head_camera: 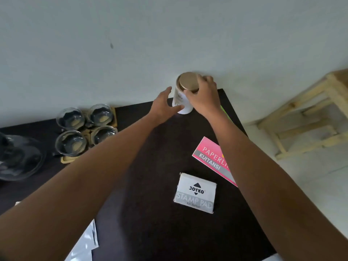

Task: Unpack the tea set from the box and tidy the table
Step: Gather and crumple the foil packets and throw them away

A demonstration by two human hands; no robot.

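At table's far edge, right hand [204, 95] gripping round gold-lidded canister [182, 99]

"JOYKO STAMP PAD" on grey-white box [195, 193], "PAPERLI…" and "KUITANSI" on pink booklet [211, 158], canister print unreadable

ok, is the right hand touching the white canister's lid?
Touching. In the head view the right hand is curled over the gold lid of the white canister, with the thumb and fingers pressed against the lid's rim and no gap visible.
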